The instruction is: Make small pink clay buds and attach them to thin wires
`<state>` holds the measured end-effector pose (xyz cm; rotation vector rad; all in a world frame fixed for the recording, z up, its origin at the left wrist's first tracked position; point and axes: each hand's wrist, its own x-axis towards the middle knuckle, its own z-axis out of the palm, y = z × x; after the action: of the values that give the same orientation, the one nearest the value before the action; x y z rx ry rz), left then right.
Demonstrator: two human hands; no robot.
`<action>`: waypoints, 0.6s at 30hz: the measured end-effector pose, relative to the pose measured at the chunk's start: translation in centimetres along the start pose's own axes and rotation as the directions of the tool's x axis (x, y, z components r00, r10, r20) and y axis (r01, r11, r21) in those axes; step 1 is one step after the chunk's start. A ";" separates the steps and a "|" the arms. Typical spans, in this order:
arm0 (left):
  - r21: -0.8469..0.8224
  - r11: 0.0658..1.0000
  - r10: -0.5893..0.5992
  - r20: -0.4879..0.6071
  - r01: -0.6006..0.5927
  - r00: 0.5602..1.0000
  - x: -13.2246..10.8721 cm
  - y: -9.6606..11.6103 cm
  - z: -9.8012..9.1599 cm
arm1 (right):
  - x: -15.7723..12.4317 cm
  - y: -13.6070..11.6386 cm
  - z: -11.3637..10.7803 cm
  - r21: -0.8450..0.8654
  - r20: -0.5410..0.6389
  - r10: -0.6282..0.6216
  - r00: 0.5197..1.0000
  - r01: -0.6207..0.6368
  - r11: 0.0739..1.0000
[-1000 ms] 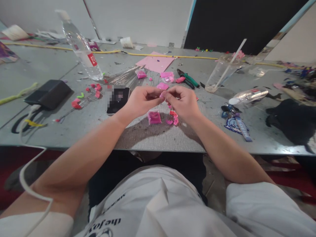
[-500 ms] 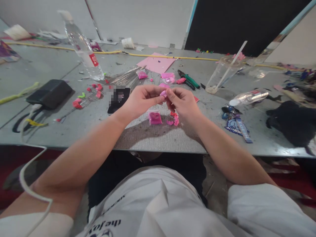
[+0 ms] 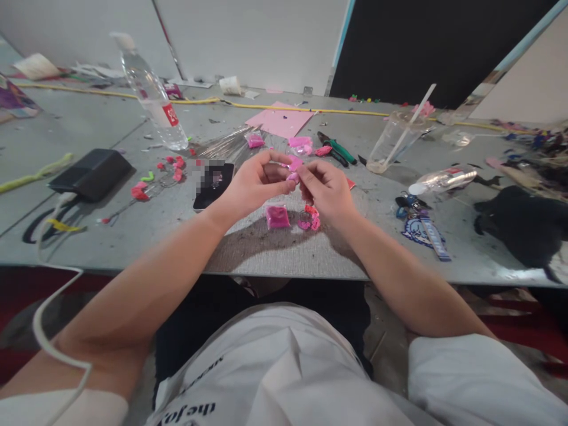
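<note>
Between my two hands is a small light-pink piece of what looks like soft clay (image 3: 292, 177). My left hand (image 3: 261, 180) pinches it from the left with thumb and fingertips. From the right, my right hand (image 3: 327, 186) has thumb and forefinger closed at its edge. Below the hands, a clear packet of magenta material (image 3: 277, 217) lies on the table, beside a curved cluster of pink and coral bits (image 3: 309, 219). Just behind my fingers is a brighter pink piece (image 3: 294, 163), partly covered by them.
A water bottle (image 3: 155, 100), black power adapter (image 3: 92, 174) and phone (image 3: 215, 184) stand or lie left. Thin wires (image 3: 228, 144), pink paper (image 3: 281, 120) and green-handled pliers (image 3: 339, 149) lie behind. Right are a plastic cup with straw (image 3: 393, 142), a lying bottle (image 3: 444, 179) and keychains (image 3: 421, 225).
The fingers of my left hand have spread a little above the light-pink piece, which both hands still meet at. The view has shifted slightly; the table items look unmoved.
</note>
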<state>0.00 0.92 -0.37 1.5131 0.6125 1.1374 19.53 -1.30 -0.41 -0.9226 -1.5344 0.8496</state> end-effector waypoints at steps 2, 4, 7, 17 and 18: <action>0.015 1.000 0.004 0.009 -0.005 1.000 -0.1 0.1 0.0 | 0.1 0.1 0.0 0.049 0.017 0.036 0.999 -0.036 0.998; 0.026 1.000 0.011 0.025 -0.012 1.000 -0.1 0.2 0.0 | 0.1 0.1 0.0 0.064 0.041 0.037 0.998 -0.039 0.997; 0.059 0.997 0.036 0.045 -0.039 0.998 -0.3 0.5 0.2 | 0.1 0.1 -0.1 0.092 0.093 0.053 0.994 -0.062 0.994; 0.094 0.993 0.066 0.112 -0.077 0.991 -0.7 1.1 0.1 | 0.1 -0.5 -0.4 0.167 0.151 0.132 0.980 -0.157 0.973; 0.101 0.992 0.070 0.104 -0.081 0.992 -0.7 1.1 0.1 | 0.1 -0.5 -0.4 0.168 0.151 0.133 0.980 -0.157 0.973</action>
<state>-0.37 -0.04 0.46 1.6854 0.5582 1.0936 19.86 -1.42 0.14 -0.8659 -1.4928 1.1591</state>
